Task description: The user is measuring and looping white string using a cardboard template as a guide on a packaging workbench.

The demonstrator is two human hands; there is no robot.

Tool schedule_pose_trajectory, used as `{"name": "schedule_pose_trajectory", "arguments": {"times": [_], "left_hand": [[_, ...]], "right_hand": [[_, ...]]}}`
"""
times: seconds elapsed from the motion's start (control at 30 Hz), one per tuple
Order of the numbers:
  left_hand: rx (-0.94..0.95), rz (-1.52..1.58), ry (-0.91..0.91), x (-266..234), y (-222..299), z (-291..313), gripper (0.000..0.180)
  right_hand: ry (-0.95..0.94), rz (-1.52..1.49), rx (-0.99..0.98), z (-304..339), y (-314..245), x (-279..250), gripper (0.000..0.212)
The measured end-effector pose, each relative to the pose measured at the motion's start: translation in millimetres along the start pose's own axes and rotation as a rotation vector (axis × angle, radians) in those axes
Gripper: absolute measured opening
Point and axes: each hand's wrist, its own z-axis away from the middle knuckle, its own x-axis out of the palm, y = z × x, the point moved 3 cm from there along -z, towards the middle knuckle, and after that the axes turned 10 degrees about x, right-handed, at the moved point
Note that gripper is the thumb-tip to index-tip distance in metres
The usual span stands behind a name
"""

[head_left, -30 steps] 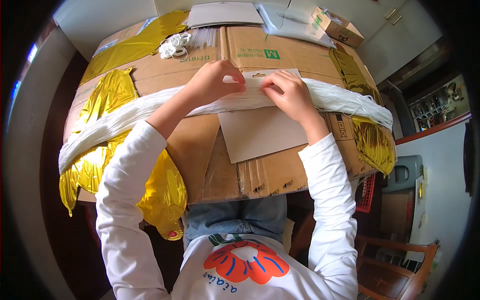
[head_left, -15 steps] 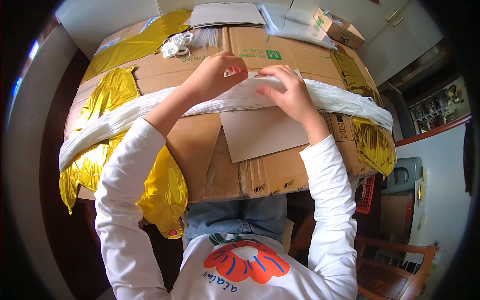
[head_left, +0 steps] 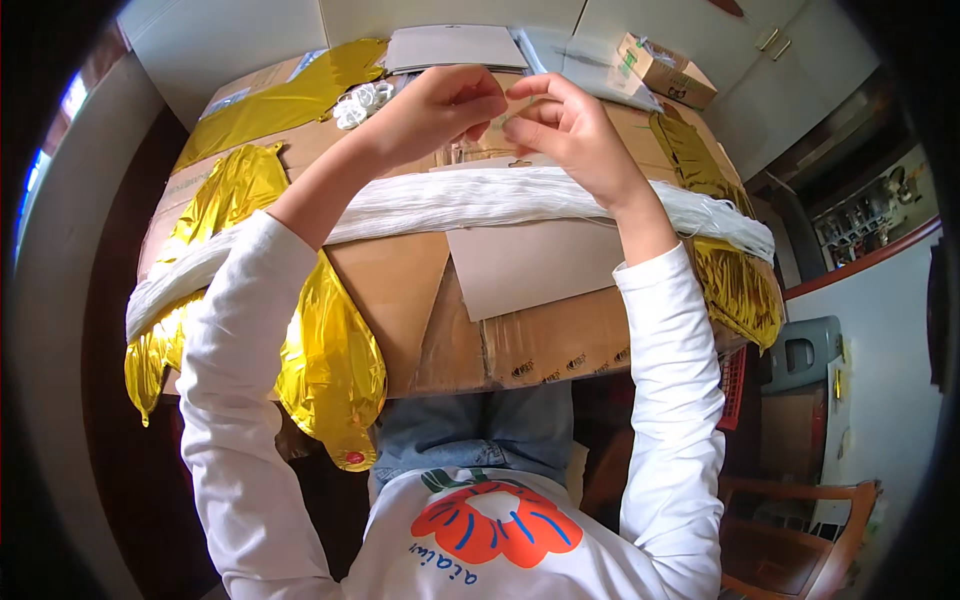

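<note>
A long bundle of white string [head_left: 450, 205] lies across the cardboard from left to right, bowed upward in the middle. Above its middle, my two hands meet with fingertips close together. My left hand [head_left: 450, 112] is closed, its fingers curled in a pinch; anything thin between them is too small to make out. My right hand [head_left: 580, 140] has bent fingers, with thumb and index finger apart. Beneath the bundle rests a pale grey card [head_left: 535, 265] with a small slot near its top edge, below my hands.
Gold foil balloons [head_left: 335, 350] lie flat at the left, one hanging over the near edge; another gold one [head_left: 740, 290] is at the right. At the back are white rings [head_left: 360, 103], a stack of grey cards [head_left: 455, 48], clear plastic bags [head_left: 580, 70] and a small box [head_left: 665, 72].
Both hands have lifted up and away from the string bundle, toward the back, and come closer together. The bundle and card stay in place on the cardboard.
</note>
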Motion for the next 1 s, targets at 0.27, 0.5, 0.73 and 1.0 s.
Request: {"name": "schedule_pose_trajectory", "arguments": {"times": [0.27,0.5,0.73,1.0], "left_hand": [[-0.119,-0.177,-0.092,-37.6,27.3,17.7,0.017],[-0.073,-0.190,-0.082,-63.6,44.4,26.9,0.027],[-0.123,-0.111,-0.028,-66.6,77.9,9.1,0.018],[0.009,0.056,0.028,-68.5,100.6,-12.8,0.014]], "right_hand": [[0.045,0.201,-0.140,8.8,-26.1,-16.7,0.014],[0.019,0.293,-0.254,6.5,-41.2,-12.5,0.014],[0.027,0.329,-0.260,7.2,-87.2,3.7,0.014],[0.121,0.295,-0.336,7.9,-113.6,-1.9,0.010]]}}
